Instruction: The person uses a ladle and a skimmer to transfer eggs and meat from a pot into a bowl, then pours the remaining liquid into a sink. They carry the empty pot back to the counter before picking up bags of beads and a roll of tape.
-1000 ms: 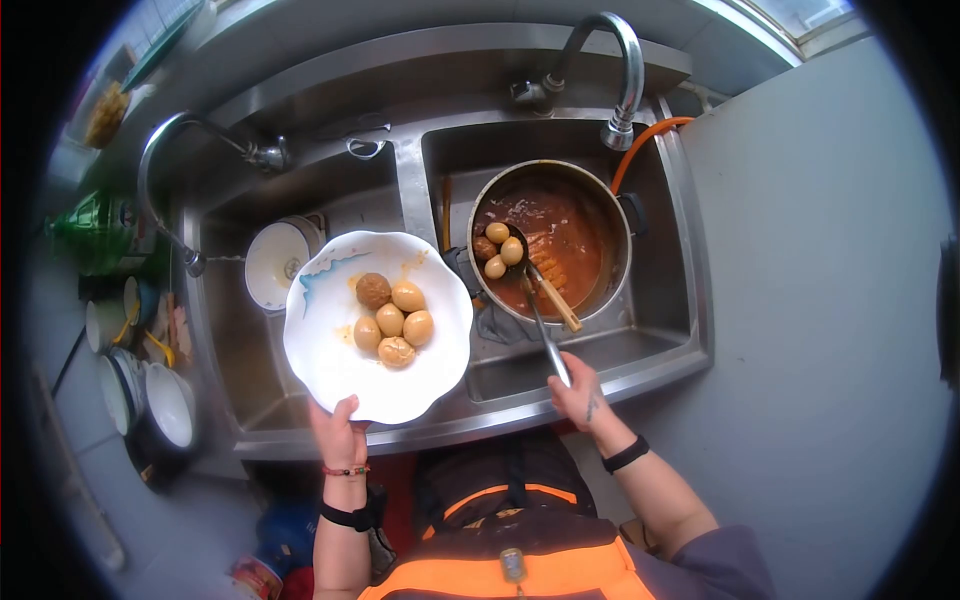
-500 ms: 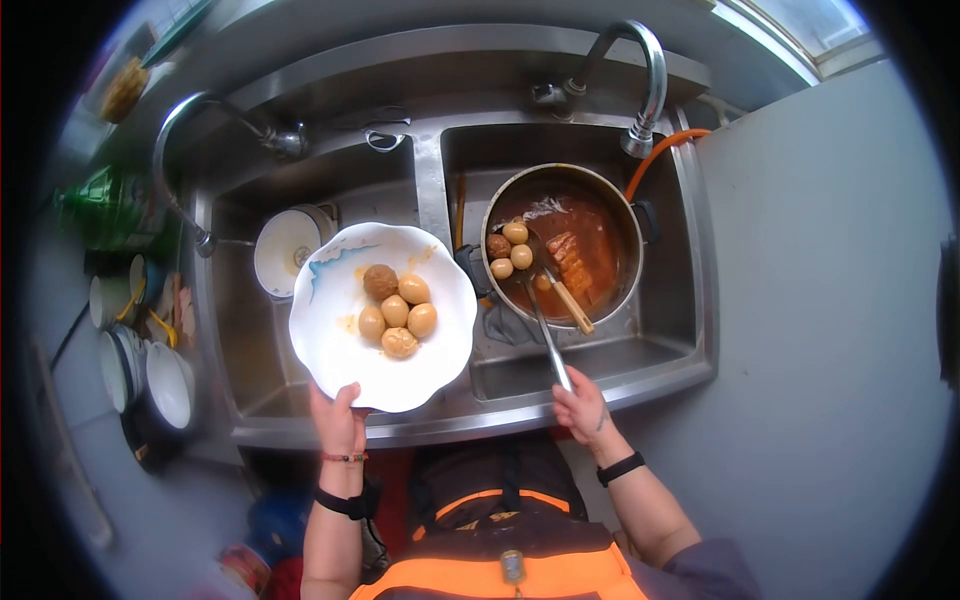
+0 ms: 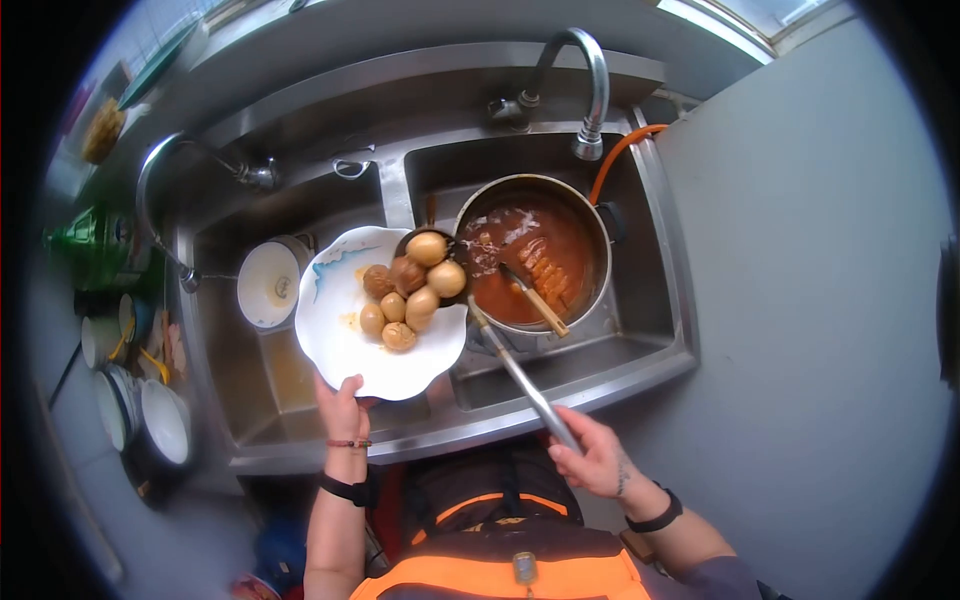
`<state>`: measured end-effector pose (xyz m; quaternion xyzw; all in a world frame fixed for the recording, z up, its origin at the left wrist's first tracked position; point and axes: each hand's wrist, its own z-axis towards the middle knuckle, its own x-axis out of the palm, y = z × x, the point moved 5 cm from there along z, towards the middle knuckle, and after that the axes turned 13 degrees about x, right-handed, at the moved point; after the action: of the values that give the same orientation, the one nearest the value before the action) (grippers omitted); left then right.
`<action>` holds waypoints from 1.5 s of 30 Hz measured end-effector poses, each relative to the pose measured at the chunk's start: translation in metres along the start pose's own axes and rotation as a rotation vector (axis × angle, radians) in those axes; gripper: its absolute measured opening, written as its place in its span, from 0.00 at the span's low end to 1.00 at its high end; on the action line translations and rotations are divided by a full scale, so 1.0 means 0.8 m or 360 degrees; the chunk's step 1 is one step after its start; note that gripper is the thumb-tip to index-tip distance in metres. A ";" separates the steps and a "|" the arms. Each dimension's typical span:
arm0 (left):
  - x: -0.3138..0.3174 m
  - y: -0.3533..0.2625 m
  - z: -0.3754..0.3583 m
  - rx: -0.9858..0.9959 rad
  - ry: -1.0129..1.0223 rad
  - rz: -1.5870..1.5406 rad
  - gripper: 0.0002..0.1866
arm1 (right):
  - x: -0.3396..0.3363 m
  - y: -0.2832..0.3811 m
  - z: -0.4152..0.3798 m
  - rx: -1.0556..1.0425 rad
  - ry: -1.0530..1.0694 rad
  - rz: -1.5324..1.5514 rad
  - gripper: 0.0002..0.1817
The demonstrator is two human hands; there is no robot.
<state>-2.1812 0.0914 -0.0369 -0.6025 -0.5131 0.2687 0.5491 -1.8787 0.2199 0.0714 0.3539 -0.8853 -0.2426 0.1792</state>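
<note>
The left grip (image 3: 343, 412) holds the plate (image 3: 385, 376), thumb uppermost, while the right grip (image 3: 596, 457) clasps the slanting ladle (image 3: 525, 381)

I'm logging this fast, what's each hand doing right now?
Left hand: closed, holding the white plate by its edge.
Right hand: closed, holding the ladle by its handle.

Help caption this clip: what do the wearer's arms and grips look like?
The left grip and right grip are ungloved. The left arm wears a reddish bracelet and, nearer the elbow, a black band; the right arm wears a dark band and shows a dark marking at the wrist. The right sleeve is dark.
</note>
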 end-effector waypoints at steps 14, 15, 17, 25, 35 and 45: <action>-0.011 0.008 0.010 0.0021 0.0055 -0.0102 0.33 | -0.073 -0.029 -0.019 -0.0558 -0.1216 -0.1578 0.30; -0.012 0.005 0.009 0.0016 0.0063 -0.0105 0.33 | -0.083 -0.039 -0.008 -0.0418 -0.1234 -0.1689 0.29; -0.018 0.001 0.008 -0.0036 0.0032 -0.0150 0.33 | -0.096 -0.047 0.019 -0.0325 -0.1281 -0.1783 0.30; -0.044 -0.022 -0.006 0.0010 -0.0006 -0.0167 0.33 | -0.140 -0.036 0.109 -0.0298 -0.1461 -0.1741 0.32; -0.067 -0.034 -0.022 0.0028 -0.0046 -0.0180 0.34 | -0.151 -0.040 0.134 -0.0381 -0.1198 -0.1333 0.24; -0.067 -0.037 -0.035 0.0037 -0.0146 -0.0122 0.34 | -0.159 0.030 0.156 -0.0471 -0.1148 -0.1200 0.19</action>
<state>-2.1838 0.0280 -0.0149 -0.5631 -0.5573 0.2807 0.5417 -1.8658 0.3633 -0.0360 0.5122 -0.6586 -0.5183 -0.1876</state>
